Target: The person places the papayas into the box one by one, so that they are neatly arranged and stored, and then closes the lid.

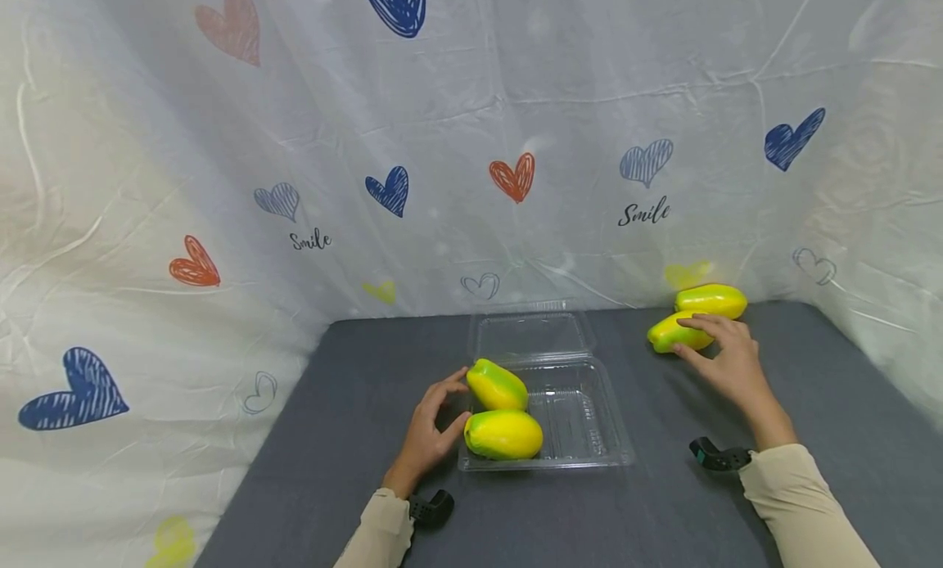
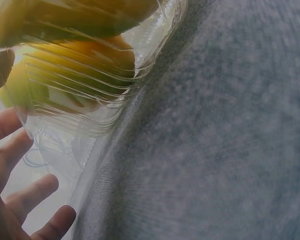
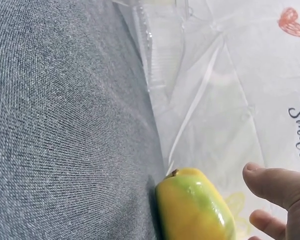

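Note:
An open clear plastic clamshell box lies mid-table, its lid folded back. Two yellow-green fruits sit in its left half, one behind and one in front. My left hand is at the box's left edge, with spread fingers touching the back fruit and the thumb by the front one. The left wrist view shows the ribbed box wall and relaxed fingers. Far right, my right hand lies over the nearer of two loose fruits, thumb beside it. The other fruit lies behind.
A grey cloth covers the table. A white sheet printed with hearts hangs close behind and on both sides. In the right wrist view, a fruit lies near the sheet, with a small gap to my fingertips.

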A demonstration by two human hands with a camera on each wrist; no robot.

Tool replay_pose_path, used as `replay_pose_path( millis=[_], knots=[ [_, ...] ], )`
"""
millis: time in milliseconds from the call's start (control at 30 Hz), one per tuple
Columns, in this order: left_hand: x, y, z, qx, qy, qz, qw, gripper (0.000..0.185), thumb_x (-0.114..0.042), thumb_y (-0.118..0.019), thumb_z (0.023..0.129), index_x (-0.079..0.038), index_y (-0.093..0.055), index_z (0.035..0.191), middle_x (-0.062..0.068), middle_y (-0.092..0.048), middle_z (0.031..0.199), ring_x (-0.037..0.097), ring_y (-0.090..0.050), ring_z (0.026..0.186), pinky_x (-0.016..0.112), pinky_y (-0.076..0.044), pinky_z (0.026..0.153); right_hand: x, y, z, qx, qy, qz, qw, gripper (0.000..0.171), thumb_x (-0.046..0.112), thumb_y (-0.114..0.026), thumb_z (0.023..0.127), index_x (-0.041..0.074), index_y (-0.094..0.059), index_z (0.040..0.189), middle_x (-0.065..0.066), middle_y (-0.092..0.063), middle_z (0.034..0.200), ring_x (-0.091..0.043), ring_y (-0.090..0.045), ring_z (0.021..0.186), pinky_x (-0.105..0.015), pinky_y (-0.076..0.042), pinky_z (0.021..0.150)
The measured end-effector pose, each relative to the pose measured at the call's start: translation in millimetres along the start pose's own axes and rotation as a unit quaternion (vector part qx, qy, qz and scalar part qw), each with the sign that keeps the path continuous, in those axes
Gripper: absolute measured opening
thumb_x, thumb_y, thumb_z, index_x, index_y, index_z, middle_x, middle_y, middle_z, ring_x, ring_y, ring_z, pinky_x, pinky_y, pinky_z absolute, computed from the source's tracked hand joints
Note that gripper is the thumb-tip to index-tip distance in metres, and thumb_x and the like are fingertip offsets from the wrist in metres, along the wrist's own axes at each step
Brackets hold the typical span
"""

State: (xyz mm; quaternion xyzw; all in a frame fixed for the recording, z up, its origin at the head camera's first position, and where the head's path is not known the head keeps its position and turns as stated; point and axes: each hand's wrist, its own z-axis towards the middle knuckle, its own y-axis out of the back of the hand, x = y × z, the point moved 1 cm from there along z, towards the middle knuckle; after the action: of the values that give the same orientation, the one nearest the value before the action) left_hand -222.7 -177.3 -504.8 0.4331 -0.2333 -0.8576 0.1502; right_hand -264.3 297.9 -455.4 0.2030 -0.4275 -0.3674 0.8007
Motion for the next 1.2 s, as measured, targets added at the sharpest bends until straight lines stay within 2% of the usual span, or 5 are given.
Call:
replay_pose_path(
  millis=[133, 433, 767, 933, 1200],
  knots=[
    [-5.1, -0.2, 0.9, -0.005, 0.007, -0.002, 1.0000, 0.038, -0.010, -0.070, 0.092, -0.004, -0.061, 0.128, 0.011, -0.050, 0.156, 0.038, -0.049, 0.140, 0.068, -0.045, 0.099, -1, -1, 1, 0.000, -0.001, -0.002, 1.000, 0.045, 0.011, -0.081, 0.085, 0.000, -0.066, 0.125, -0.034, -0.056, 0.134, -0.056, -0.040, 0.123, -0.068, -0.024, 0.086],
    [-41.9, 13.2, 4.9, 0.009, 0.005, -0.006, 0.9999, 0.035, -0.006, -0.069, 0.092, 0.002, -0.061, 0.125, 0.022, -0.052, 0.152, 0.043, -0.051, 0.136, 0.067, -0.046, 0.098, -3, -2, 4, 0.001, -0.004, -0.014, 1.000, 0.047, 0.012, -0.081, 0.085, -0.001, -0.065, 0.127, -0.034, -0.055, 0.134, -0.056, -0.040, 0.122, -0.068, -0.024, 0.085],
    [-4.3, 1.2, -0.4, -0.004, -0.006, 0.007, 1.0000, 0.037, -0.010, -0.070, 0.092, -0.007, -0.061, 0.128, 0.013, -0.051, 0.155, 0.037, -0.051, 0.137, 0.063, -0.048, 0.097, -11, 1, 12, 0.020, -0.002, -0.029, 0.999, 0.049, 0.015, -0.079, 0.087, 0.001, -0.063, 0.131, -0.034, -0.053, 0.138, -0.058, -0.039, 0.123, -0.068, -0.025, 0.085],
    [1.3, 1.5, -0.1, 0.000, -0.012, 0.007, 0.9999, 0.036, -0.017, -0.070, 0.094, -0.014, -0.061, 0.129, 0.005, -0.050, 0.156, 0.030, -0.051, 0.138, 0.056, -0.049, 0.098, -17, 2, 14, 0.030, -0.003, -0.039, 0.999, 0.051, 0.017, -0.079, 0.088, 0.002, -0.061, 0.133, -0.034, -0.052, 0.140, -0.059, -0.038, 0.123, -0.068, -0.025, 0.084],
    [0.0, 1.1, 1.6, 0.004, -0.011, 0.008, 0.9999, 0.036, -0.018, -0.069, 0.095, -0.010, -0.061, 0.129, 0.001, -0.049, 0.157, 0.029, -0.051, 0.138, 0.054, -0.049, 0.098, -25, 3, 17, 0.052, -0.003, -0.059, 0.997, 0.055, 0.020, -0.078, 0.088, 0.002, -0.059, 0.137, -0.035, -0.049, 0.143, -0.059, -0.037, 0.123, -0.065, -0.025, 0.082]
  ],
)
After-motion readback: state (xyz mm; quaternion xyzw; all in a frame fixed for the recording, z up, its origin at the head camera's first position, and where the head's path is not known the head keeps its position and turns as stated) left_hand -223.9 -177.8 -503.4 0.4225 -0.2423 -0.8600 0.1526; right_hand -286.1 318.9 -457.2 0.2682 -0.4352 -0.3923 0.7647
